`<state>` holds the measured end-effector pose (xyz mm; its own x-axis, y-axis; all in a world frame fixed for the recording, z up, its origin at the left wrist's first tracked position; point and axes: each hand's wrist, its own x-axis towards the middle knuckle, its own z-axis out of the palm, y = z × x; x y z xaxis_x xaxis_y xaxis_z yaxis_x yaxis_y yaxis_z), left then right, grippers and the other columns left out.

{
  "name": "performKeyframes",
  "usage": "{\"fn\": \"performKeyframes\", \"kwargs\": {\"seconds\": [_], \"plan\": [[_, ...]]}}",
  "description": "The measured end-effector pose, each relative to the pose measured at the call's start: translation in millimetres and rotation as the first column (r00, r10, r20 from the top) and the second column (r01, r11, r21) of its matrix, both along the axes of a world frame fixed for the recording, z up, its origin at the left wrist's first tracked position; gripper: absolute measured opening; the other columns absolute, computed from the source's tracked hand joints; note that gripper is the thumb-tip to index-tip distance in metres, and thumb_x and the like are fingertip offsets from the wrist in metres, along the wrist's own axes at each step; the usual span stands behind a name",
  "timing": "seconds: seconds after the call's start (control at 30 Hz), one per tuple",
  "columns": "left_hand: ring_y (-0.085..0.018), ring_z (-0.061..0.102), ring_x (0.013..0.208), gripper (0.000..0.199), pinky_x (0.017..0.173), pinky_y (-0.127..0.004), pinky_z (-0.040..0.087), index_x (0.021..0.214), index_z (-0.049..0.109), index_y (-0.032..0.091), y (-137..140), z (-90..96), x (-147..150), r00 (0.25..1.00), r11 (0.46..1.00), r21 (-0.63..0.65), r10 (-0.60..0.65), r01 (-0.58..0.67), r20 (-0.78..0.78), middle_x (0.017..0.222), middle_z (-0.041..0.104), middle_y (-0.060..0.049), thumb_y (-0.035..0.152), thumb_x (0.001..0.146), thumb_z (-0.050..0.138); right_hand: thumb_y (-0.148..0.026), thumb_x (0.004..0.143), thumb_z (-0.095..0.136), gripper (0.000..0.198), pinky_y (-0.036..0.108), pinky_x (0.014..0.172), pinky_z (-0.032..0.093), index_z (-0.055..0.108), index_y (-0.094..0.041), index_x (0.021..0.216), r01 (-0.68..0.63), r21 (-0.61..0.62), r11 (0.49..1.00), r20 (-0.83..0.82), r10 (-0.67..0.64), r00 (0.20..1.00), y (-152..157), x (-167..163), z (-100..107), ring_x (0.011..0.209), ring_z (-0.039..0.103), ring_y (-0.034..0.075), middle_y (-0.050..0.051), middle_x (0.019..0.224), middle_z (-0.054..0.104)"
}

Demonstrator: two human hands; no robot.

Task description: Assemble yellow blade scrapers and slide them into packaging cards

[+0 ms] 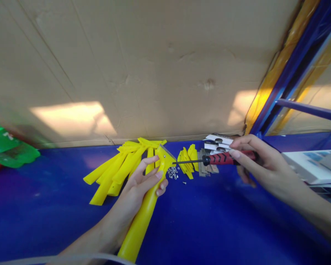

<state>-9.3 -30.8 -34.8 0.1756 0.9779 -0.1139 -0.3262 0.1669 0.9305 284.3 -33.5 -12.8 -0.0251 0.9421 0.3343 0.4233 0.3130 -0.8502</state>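
Observation:
My left hand (146, 182) is wrapped round a yellow scraper (142, 224) just below its head, where a clear-grey blade edge and a small screw show. My right hand (256, 160) grips a screwdriver (223, 158) by its red and black handle. The screwdriver's dark shaft points left and its tip meets, or nearly meets, the scraper head; I cannot tell which. Small screws (173, 173) lie in a heap just beyond the scraper, with a single screw (184, 183) apart. Several yellow cover pieces (186, 162) and flat grey blades (205, 169) lie behind the screwdriver.
Several yellow handles (121, 171) are piled left of my left hand on the blue surface (198, 224). White packets (217, 141) lie near the cardboard wall (165, 73). A green plastic bottle (13, 149) is at far left. Papers (311, 165) and a blue metal post (287, 73) stand right.

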Motion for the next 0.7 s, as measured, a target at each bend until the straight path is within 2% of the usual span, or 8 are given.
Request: {"fn": "performKeyframes", "kwargs": {"seconds": [0.1,0.2,0.3,0.4,0.5,0.57,0.63,0.7], "plan": [[-0.009,0.052,0.055,0.053,0.056,-0.024,0.033,0.122,0.055,0.021,-0.9,0.9,0.3,1.000,1.000,0.019,0.005,-0.005,0.015,0.073,0.061,0.003,0.025,0.080,0.087,-0.052,0.104,0.050,0.037,0.026,0.041,0.034,0.058,-0.024,0.081,0.113,0.062,0.992,0.136,-0.120,0.983,0.5,-1.3,0.3,0.043,0.045,0.012,-0.004,0.053,0.051],[-0.009,0.052,0.055,0.052,0.057,-0.024,0.034,0.118,0.055,0.021,0.3,0.6,-1.1,1.000,1.000,0.022,0.001,-0.001,0.018,0.074,0.062,0.003,0.024,0.077,0.087,-0.054,0.100,0.057,0.030,0.028,0.045,0.045,0.063,-0.025,0.104,-0.012,-0.010,1.000,0.081,0.013,0.997,-1.0,-0.1,3.1,0.049,0.058,0.016,-0.001,0.066,0.066],[-0.012,0.055,0.057,0.053,0.059,-0.025,0.034,0.119,0.054,0.023,2.0,0.9,-2.5,1.000,1.000,0.011,0.004,-0.004,-0.002,0.068,0.062,0.004,0.026,0.078,0.087,-0.048,0.089,0.074,0.039,0.030,0.051,0.056,0.059,-0.026,0.118,-0.125,-0.007,0.992,-0.023,0.124,0.992,-3.1,-0.9,5.2,0.056,0.068,0.019,0.001,0.077,0.072],[-0.012,0.054,0.056,0.053,0.059,-0.025,0.032,0.118,0.053,0.023,2.2,0.9,-2.1,1.000,1.000,0.011,-0.018,0.018,0.007,0.067,0.062,0.004,0.026,0.077,0.087,-0.051,0.094,0.068,0.027,0.027,0.040,0.046,0.060,-0.026,0.103,-0.021,0.044,0.999,-0.015,0.022,1.000,-2.0,-2.4,2.3,0.041,0.058,0.016,-0.005,0.058,0.060],[-0.011,0.053,0.054,0.054,0.058,-0.025,0.032,0.117,0.052,0.022,1.6,-0.7,-1.6,0.999,0.999,0.010,-0.043,0.043,0.008,0.065,0.062,0.004,0.027,0.077,0.088,-0.057,0.100,0.056,0.035,0.025,0.037,0.037,0.061,-0.026,0.085,0.100,0.069,0.993,0.086,-0.105,0.991,0.9,-0.9,-1.2,0.036,0.049,0.013,-0.005,0.050,0.052],[-0.011,0.053,0.054,0.054,0.058,-0.025,0.032,0.118,0.052,0.022,1.9,-2.3,-2.4,0.999,0.999,0.003,-0.043,0.043,0.000,0.066,0.062,0.004,0.027,0.078,0.088,-0.056,0.100,0.057,0.034,0.028,0.043,0.046,0.065,-0.025,0.090,0.064,0.055,0.996,0.109,-0.069,0.992,1.7,0.8,-0.7,0.045,0.058,0.016,-0.002,0.060,0.062],[-0.011,0.054,0.055,0.054,0.058,-0.025,0.032,0.120,0.052,0.022,2.8,-3.8,-4.1,0.999,0.999,-0.007,-0.037,0.037,0.000,0.068,0.062,0.003,0.027,0.079,0.087,-0.053,0.092,0.069,0.031,0.031,0.051,0.055,0.066,-0.026,0.106,-0.026,0.033,0.999,0.053,0.024,0.998,1.2,1.1,1.5,0.056,0.067,0.019,0.001,0.078,0.072],[-0.011,0.054,0.055,0.054,0.057,-0.024,0.031,0.120,0.052,0.023,3.8,-4.7,-5.6,0.999,0.999,-0.012,-0.037,0.037,0.009,0.068,0.062,0.003,0.025,0.079,0.087,-0.049,0.085,0.078,0.036,0.032,0.056,0.058,0.064,-0.026,0.110,-0.076,0.039,0.996,-0.005,0.076,0.997,0.3,-0.9,3.3,0.062,0.071,0.020,0.003,0.086,0.074]]}}
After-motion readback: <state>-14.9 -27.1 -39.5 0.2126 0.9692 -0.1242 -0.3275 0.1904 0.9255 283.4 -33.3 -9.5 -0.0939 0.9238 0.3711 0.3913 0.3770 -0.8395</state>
